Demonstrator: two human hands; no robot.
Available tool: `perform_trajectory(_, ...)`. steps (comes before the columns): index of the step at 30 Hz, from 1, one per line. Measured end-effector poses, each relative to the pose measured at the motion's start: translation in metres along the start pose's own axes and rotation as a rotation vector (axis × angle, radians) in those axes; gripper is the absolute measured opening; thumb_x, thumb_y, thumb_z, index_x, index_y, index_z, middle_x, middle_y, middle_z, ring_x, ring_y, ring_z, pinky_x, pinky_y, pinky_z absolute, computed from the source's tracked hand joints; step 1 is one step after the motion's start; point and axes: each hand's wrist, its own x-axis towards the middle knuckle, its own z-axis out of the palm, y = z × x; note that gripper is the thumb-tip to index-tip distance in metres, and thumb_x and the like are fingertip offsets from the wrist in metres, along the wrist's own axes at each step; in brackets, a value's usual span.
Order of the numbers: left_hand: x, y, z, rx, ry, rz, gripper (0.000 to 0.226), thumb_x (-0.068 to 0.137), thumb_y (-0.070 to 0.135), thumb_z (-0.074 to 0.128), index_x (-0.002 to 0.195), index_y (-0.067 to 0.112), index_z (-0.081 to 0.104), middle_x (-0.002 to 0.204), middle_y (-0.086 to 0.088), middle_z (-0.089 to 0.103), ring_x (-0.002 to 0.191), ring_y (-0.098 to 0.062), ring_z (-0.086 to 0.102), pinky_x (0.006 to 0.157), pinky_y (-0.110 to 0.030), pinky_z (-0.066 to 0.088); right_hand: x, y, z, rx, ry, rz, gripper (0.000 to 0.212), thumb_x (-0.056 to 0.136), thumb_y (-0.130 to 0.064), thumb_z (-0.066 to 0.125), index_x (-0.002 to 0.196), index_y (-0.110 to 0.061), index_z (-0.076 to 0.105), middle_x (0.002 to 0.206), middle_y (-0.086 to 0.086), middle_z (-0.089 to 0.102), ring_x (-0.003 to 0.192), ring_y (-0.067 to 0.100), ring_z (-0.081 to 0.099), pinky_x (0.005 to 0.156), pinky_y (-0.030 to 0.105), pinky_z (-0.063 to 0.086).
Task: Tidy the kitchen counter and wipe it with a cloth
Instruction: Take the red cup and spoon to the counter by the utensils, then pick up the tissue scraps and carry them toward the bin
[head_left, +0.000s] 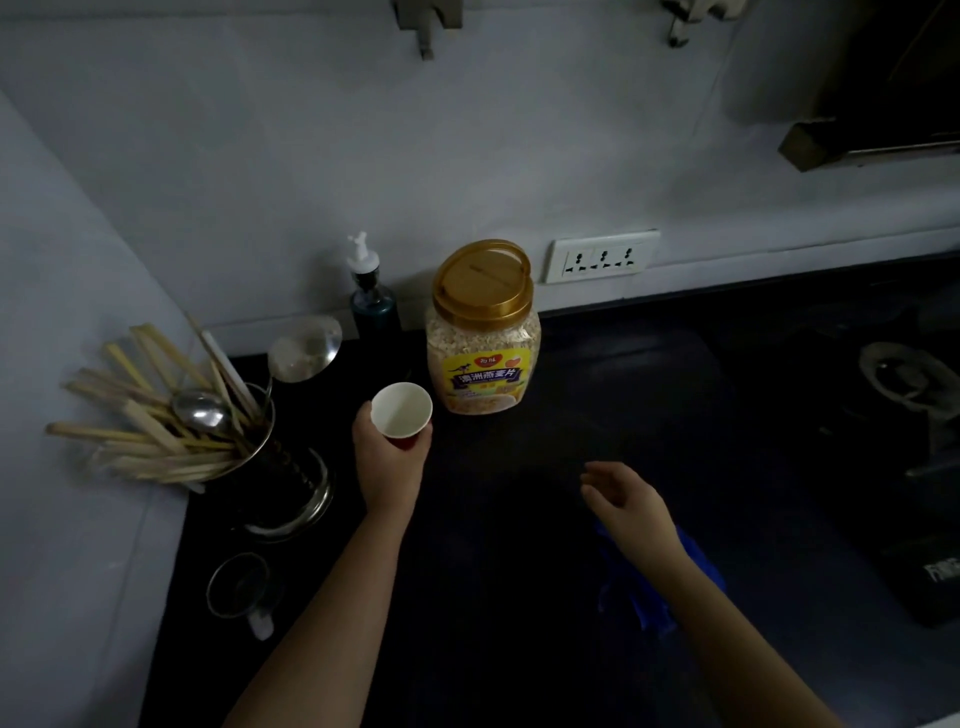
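Observation:
My left hand (387, 465) grips a small red paper cup (402, 414) with a white inside, held upright just left of and in front of the oat jar (484, 332). The jar has a gold lid and a yellow label and stands on the dark counter (519, 597). My right hand (626, 499) hovers over the counter with its fingers apart and nothing in it. A blue cloth (649, 603) lies on the counter beneath my right forearm, partly hidden by it.
A metal holder (280, 467) packed with chopsticks, a spoon and a ladle stands at the left. A pump bottle (370, 296) sits by the wall. A glass mug (240, 584) is near the left edge. A stove burner (906, 379) lies at the right. A wall socket (602, 255) is behind the jar.

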Motion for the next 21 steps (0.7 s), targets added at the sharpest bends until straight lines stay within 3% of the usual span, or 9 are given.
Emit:
perform_trajectory(3,0.0,0.0,0.001,0.034,-0.028,0.001,0.081,0.07,0.023,0.077,0.136,0.01,0.033,0.136,-0.012,0.045,0.124,-0.028,0.045,0.101,-0.041,0.042,-0.002,0.0,0.001,0.01,-0.005,0.007,0.033,0.088,-0.016,0.057,0.12,-0.019,0.053,0.108,-0.009,0.059,0.1,0.006,0.058,0.073,0.012,0.044)
perform_trajectory(9,-0.027,0.002,-0.016,0.101,-0.118,-0.03,0.092,0.072,0.019,0.075,0.144,0.01,0.018,0.148,-0.014,0.029,0.136,-0.028,0.032,0.11,-0.045,0.032,-0.015,0.008,-0.008,0.014,0.047,-0.004,0.032,0.087,-0.016,0.059,0.119,-0.017,0.055,0.105,-0.008,0.061,0.098,0.007,0.059,0.075,0.012,0.043)
perform_trajectory(14,-0.099,0.0,-0.038,0.084,-0.241,-0.068,0.056,0.08,0.013,0.066,0.131,0.008,0.041,0.131,-0.01,0.049,0.121,-0.02,0.048,0.097,-0.03,0.04,-0.044,0.026,-0.034,0.028,0.129,0.009,0.03,0.088,-0.015,0.058,0.118,-0.015,0.056,0.103,-0.008,0.061,0.094,0.004,0.059,0.07,0.006,0.041)
perform_trajectory(16,-0.128,-0.003,-0.045,0.089,-0.336,-0.072,0.04,0.082,0.011,0.064,0.119,0.012,0.051,0.118,-0.005,0.057,0.109,-0.015,0.055,0.094,-0.032,0.045,-0.059,0.038,-0.05,0.024,0.161,0.017,0.029,0.088,-0.015,0.057,0.117,-0.016,0.056,0.101,-0.009,0.061,0.092,0.002,0.058,0.068,0.006,0.04)
perform_trajectory(18,-0.152,-0.004,-0.048,0.12,-0.426,-0.064,0.028,0.084,0.009,0.06,0.111,0.015,0.056,0.107,0.001,0.061,0.096,-0.006,0.057,0.094,-0.036,0.048,-0.078,0.053,-0.067,0.026,0.191,0.04,0.029,0.088,-0.014,0.058,0.117,-0.016,0.056,0.102,-0.006,0.061,0.094,0.007,0.059,0.07,0.008,0.041)
perform_trajectory(21,-0.179,-0.001,-0.047,0.146,-0.546,-0.03,0.022,0.086,0.008,0.057,0.105,0.019,0.058,0.102,0.005,0.062,0.09,-0.002,0.056,0.086,-0.027,0.047,-0.112,0.081,-0.094,0.034,0.302,0.095,0.027,0.086,-0.011,0.059,0.114,-0.012,0.059,0.103,-0.001,0.063,0.095,0.012,0.06,0.079,0.019,0.043)
